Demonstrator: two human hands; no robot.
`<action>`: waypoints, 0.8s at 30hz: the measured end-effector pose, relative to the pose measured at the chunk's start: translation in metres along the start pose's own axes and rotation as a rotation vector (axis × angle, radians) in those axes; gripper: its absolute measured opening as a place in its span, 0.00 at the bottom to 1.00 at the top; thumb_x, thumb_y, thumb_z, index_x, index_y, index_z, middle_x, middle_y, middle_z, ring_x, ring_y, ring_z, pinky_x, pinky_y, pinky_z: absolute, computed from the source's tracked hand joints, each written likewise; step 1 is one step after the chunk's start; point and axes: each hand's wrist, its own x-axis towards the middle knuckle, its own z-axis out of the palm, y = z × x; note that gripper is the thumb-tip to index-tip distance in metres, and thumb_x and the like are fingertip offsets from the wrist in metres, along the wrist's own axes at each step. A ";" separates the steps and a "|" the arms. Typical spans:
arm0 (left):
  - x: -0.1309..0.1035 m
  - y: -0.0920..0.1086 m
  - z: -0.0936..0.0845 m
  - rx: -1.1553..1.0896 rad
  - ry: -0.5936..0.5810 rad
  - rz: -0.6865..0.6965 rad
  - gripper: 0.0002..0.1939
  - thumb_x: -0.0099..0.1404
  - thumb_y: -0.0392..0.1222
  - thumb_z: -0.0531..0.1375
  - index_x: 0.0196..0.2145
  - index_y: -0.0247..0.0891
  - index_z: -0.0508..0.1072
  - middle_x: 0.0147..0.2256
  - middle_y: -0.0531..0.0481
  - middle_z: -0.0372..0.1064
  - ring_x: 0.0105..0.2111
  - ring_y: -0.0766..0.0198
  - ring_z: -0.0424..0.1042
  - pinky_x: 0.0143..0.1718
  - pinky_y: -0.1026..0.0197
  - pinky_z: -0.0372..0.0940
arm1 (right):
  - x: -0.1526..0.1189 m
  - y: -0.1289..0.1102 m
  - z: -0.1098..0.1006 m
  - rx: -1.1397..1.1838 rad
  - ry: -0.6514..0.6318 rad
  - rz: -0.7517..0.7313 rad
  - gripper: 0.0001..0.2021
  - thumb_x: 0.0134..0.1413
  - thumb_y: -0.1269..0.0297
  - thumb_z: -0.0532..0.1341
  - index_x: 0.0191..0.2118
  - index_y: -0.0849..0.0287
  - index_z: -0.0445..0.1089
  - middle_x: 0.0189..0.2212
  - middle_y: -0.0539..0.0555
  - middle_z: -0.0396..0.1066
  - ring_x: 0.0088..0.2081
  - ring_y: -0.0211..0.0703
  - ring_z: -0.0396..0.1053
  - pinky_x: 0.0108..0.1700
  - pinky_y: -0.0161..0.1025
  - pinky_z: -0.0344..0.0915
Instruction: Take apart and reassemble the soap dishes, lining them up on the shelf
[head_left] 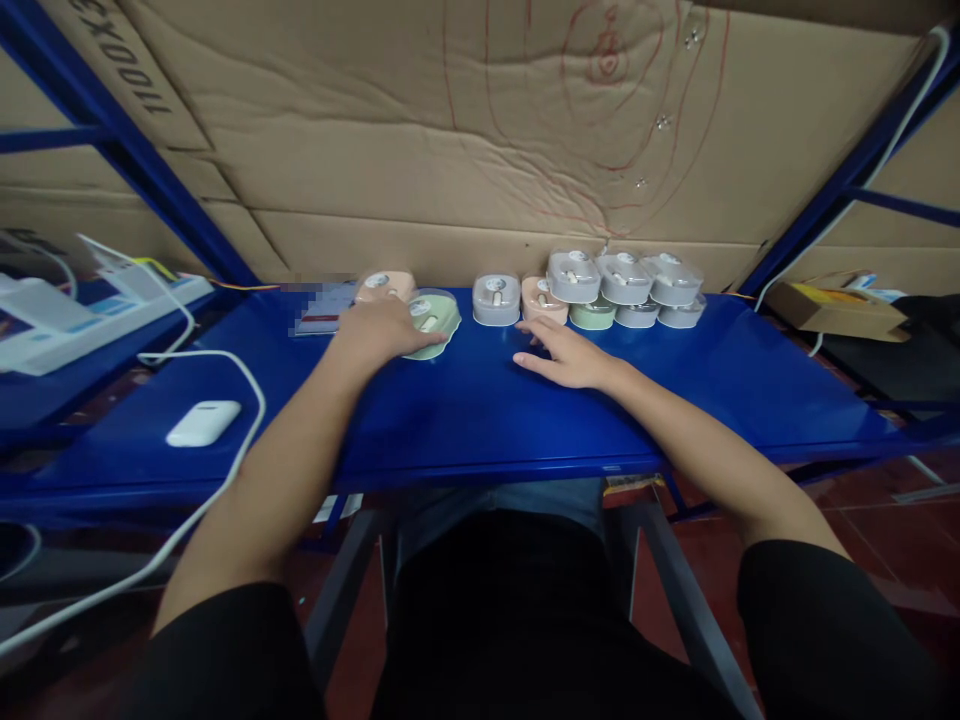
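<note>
Small rounded boxes with clear lids, round stickers and pale clips stand along the back of the blue table. My left hand (379,330) grips a green box (433,318) from its left side, thumb along its near edge, fingertips partly hidden. The green box looks slightly tilted. Behind that hand sits a peach box (390,285). My right hand (566,355) is open, fingers apart, just in front of another peach box (541,300); whether a fingertip touches it, I cannot tell. A grey box (496,300) stands between the hands.
More boxes (626,275) are stacked two high at the back right. A white earbud case (204,424) and a white cable (259,385) are on the left. A cardboard wall (375,170) rises behind the blue table (465,420). An open carton (840,308) lies far right.
</note>
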 end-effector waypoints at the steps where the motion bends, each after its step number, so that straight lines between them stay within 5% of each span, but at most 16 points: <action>1: 0.000 0.008 0.004 0.040 0.083 -0.123 0.56 0.63 0.84 0.69 0.67 0.29 0.76 0.52 0.29 0.81 0.67 0.22 0.71 0.66 0.30 0.66 | 0.000 0.000 0.000 0.000 -0.001 0.001 0.38 0.79 0.31 0.61 0.75 0.58 0.71 0.71 0.70 0.75 0.57 0.62 0.84 0.64 0.65 0.81; 5: -0.004 0.038 0.011 0.136 0.174 -0.244 0.52 0.71 0.71 0.70 0.74 0.24 0.68 0.68 0.13 0.72 0.70 0.16 0.71 0.69 0.30 0.68 | 0.000 -0.001 0.001 0.001 -0.001 -0.002 0.36 0.79 0.34 0.62 0.73 0.59 0.72 0.68 0.70 0.77 0.56 0.62 0.83 0.64 0.65 0.81; 9: -0.005 0.055 0.011 0.237 0.207 -0.216 0.39 0.79 0.58 0.65 0.73 0.23 0.69 0.66 0.13 0.75 0.69 0.19 0.73 0.69 0.28 0.67 | 0.005 -0.003 0.011 -0.094 0.090 -0.030 0.30 0.77 0.41 0.64 0.71 0.57 0.75 0.66 0.68 0.78 0.63 0.68 0.80 0.68 0.70 0.78; 12: -0.001 0.060 0.011 0.264 0.216 -0.207 0.35 0.82 0.58 0.62 0.70 0.23 0.71 0.62 0.13 0.77 0.65 0.19 0.76 0.69 0.25 0.67 | 0.016 -0.006 0.023 -0.260 0.180 -0.024 0.29 0.75 0.49 0.65 0.71 0.62 0.75 0.71 0.74 0.74 0.73 0.77 0.71 0.75 0.75 0.69; 19: 0.007 0.062 0.015 0.115 0.192 -0.204 0.35 0.85 0.61 0.57 0.73 0.28 0.69 0.61 0.17 0.78 0.65 0.24 0.78 0.66 0.33 0.71 | 0.061 -0.008 0.043 -0.395 0.169 0.030 0.42 0.75 0.51 0.63 0.84 0.70 0.58 0.88 0.76 0.48 0.89 0.77 0.42 0.87 0.77 0.41; 24: 0.005 0.061 0.016 0.109 0.159 -0.164 0.30 0.85 0.45 0.53 0.75 0.24 0.65 0.62 0.15 0.77 0.64 0.25 0.79 0.66 0.34 0.70 | 0.078 -0.005 0.046 -0.426 0.031 0.110 0.49 0.74 0.47 0.65 0.85 0.79 0.53 0.87 0.81 0.46 0.88 0.76 0.44 0.88 0.69 0.40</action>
